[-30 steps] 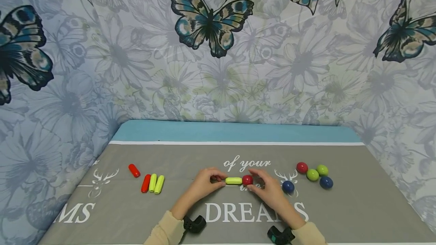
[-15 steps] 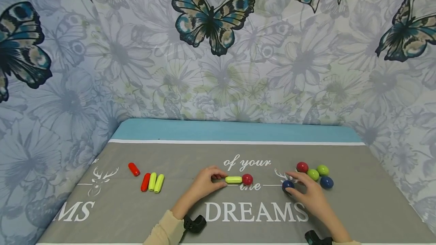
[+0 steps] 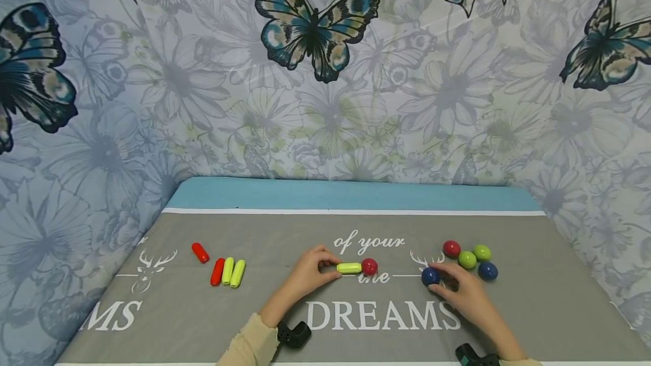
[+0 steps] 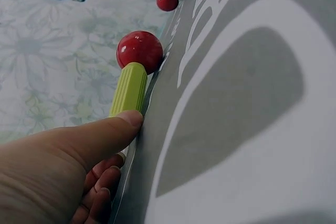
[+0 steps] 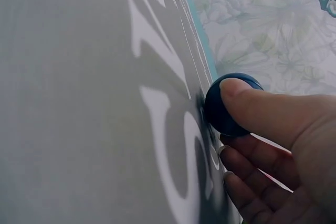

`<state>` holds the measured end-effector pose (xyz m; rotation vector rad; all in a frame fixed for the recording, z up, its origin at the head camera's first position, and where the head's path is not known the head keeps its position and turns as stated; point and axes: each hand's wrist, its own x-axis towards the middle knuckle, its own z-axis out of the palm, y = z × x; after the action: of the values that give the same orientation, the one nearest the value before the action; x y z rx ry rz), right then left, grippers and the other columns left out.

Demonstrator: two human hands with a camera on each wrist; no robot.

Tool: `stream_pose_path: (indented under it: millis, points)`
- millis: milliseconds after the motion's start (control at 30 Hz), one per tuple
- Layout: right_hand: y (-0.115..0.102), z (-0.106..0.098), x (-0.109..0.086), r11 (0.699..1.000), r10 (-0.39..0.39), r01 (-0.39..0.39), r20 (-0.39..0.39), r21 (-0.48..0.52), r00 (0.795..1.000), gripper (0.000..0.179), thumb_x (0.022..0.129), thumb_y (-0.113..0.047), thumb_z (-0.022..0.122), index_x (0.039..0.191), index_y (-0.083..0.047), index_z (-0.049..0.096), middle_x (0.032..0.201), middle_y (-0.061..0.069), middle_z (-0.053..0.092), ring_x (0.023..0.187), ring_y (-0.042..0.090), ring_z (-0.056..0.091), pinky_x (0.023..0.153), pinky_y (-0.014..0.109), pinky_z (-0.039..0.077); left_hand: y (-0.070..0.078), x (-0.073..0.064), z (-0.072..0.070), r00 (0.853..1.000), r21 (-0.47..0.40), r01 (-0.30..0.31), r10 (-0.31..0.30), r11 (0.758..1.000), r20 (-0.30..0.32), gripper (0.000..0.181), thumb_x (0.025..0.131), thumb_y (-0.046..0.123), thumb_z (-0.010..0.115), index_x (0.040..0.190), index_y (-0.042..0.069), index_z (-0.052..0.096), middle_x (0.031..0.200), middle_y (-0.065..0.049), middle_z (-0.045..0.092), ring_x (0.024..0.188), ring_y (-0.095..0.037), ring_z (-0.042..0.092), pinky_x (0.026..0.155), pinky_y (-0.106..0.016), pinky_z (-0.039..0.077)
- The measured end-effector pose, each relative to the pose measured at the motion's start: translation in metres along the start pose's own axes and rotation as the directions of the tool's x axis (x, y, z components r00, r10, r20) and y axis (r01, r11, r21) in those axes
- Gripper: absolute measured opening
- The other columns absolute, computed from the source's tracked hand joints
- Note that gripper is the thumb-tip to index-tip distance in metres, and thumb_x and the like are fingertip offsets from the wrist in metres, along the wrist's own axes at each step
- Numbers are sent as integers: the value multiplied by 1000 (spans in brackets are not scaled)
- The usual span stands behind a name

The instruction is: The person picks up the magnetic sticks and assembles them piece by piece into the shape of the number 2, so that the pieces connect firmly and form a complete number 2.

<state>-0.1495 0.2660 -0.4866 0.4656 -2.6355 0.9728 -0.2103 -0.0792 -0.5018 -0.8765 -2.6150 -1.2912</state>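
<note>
Between thumb and fingers my left hand (image 3: 311, 270) pinches the near end of a yellow-green ribbed stick (image 3: 348, 268). A glossy red ball (image 3: 369, 267) sits at the stick's other end, touching it in the left wrist view. Further right, my right hand (image 3: 460, 287) grips a dark blue ball (image 3: 430, 277). The right wrist view shows the thumb pressed across this blue ball (image 5: 223, 109), with fingertips beneath it.
Left of the hands lie two red sticks (image 3: 217, 271) and two yellow-green sticks (image 3: 237, 274). A red ball (image 3: 451, 249), two green balls (image 3: 467, 260) and another blue ball (image 3: 487, 271) cluster at right on the grey printed cloth (image 3: 285, 230).
My right hand has left the red ball beside the stick, moved right and taken hold of the blue ball. The left hand stays at the stick, almost unmoved.
</note>
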Motion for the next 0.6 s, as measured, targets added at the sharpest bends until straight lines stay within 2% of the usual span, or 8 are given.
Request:
stream_pose_path:
  millis: [133, 300, 467, 600]
  points:
    - [-1, 2, 2, 999, 45, -45, 5, 16, 999, 43, 69, -2, 81, 110, -4, 66, 101, 7, 64, 87, 21, 62, 69, 32, 53, 0, 0, -1, 1000, -14, 3, -3, 1000, -3, 18, 73, 10, 81, 89, 10, 74, 81, 4, 54, 71, -11, 50, 63, -24, 44]
    - [-11, 9, 14, 989, 92, -97, 51, 109, 994, 40, 76, -9, 78, 114, -4, 65, 107, 8, 63, 92, 25, 61, 75, 36, 52, -2, -1, -1, 1000, -26, -7, 7, 1000, -17, 18, 72, 9, 81, 88, 9, 74, 81, 3, 55, 71, -11, 51, 63, -24, 44]
    - [-28, 26, 33, 960, 72, -98, 108, 261, 992, 40, 80, -13, 75, 117, -4, 62, 111, 11, 62, 101, 29, 58, 84, 43, 48, -3, -1, -1, 1000, -26, 7, -7, 1000, -4, 18, 73, 10, 81, 89, 10, 74, 83, 5, 55, 73, -9, 51, 64, -24, 45]
    - [-41, 44, 50, 944, 46, -86, 132, 319, 990, 41, 81, -13, 75, 118, -5, 62, 111, 9, 62, 101, 28, 58, 87, 43, 46, -2, -1, -1, 1000, -21, 12, -12, 1000, 5, 18, 73, 10, 81, 90, 10, 74, 84, 6, 55, 73, -8, 51, 64, -24, 45]
